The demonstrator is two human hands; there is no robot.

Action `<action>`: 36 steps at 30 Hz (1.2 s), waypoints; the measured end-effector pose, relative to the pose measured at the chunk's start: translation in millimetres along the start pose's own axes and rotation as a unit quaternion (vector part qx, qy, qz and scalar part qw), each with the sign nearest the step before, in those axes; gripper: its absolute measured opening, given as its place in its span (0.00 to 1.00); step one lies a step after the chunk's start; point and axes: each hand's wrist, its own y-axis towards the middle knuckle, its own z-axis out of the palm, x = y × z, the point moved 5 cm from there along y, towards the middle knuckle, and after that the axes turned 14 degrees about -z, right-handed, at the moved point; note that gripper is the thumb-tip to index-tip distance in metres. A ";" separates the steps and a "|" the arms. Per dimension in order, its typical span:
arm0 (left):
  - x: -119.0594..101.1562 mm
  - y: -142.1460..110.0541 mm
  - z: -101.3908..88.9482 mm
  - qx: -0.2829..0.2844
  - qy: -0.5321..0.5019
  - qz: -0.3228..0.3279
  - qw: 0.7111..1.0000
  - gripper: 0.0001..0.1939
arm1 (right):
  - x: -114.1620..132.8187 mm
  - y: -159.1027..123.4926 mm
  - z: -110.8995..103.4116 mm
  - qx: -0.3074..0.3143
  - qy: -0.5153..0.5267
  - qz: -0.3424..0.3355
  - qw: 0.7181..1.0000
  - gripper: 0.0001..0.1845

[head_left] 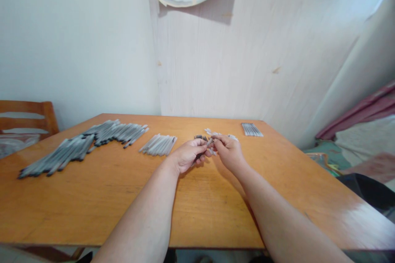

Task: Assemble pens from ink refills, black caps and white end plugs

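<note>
Above the desk (92, 197) | my left hand (187, 155) and right hand (226, 150) pinch one grey pen (209, 143) between fingertips | long axis slanting away, up-right | pen rows (77, 148) lie left.

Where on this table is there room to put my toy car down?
The table is bare near its front edge, either side of the arms. The back is crowded: pens, small pen bunch, both hands, parts.
</note>
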 end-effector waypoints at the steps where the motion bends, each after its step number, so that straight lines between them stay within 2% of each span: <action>1: -0.2 -0.3 -0.1 -0.002 -0.001 0.000 1.000 0.13 | 0.5 0.5 -1.0 -0.003 0.003 0.003 1.000 0.15; 4: -0.6 -0.4 -0.7 -0.012 -0.002 0.001 1.000 0.12 | 0.2 3.8 -11.3 -0.025 -0.002 0.031 0.999 0.17; 8: -0.4 0.5 -1.5 -0.016 -0.002 -0.002 1.000 0.11 | -9.0 9.4 -37.1 -0.068 -0.053 0.081 0.993 0.16; 9: -0.4 0.5 -1.5 -0.014 -0.002 -0.002 1.000 0.12 | -11.9 10.5 -43.1 -0.069 -0.084 0.082 0.991 0.14; 11: -0.6 0.3 -1.3 -0.010 0.000 -0.001 1.000 0.12 | -18.5 12.1 -49.4 -0.030 -0.148 0.079 0.985 0.10; 16: -1.8 -1.2 -1.3 -0.011 0.003 0.001 1.000 0.12 | -33.5 7.7 -40.8 0.152 -0.231 0.088 0.957 0.06; 19: -1.9 -1.5 -1.8 -0.015 0.008 0.002 1.000 0.11 | -35.6 4.2 -35.0 0.196 -0.258 0.089 0.942 0.06; 27: -1.9 -1.5 -1.1 -0.010 0.012 0.007 1.000 0.12 | -42.4 -3.4 -24.6 0.239 -0.320 0.089 0.912 0.06; 33: -1.5 -0.9 -1.6 -0.014 0.016 0.002 1.000 0.11 | -41.3 -3.5 -24.4 0.225 -0.331 0.082 0.913 0.07; 36: -1.0 -1.0 -1.1 -0.014 0.022 -0.001 1.000 0.11 | -36.5 1.4 -28.6 0.190 -0.314 0.090 0.926 0.07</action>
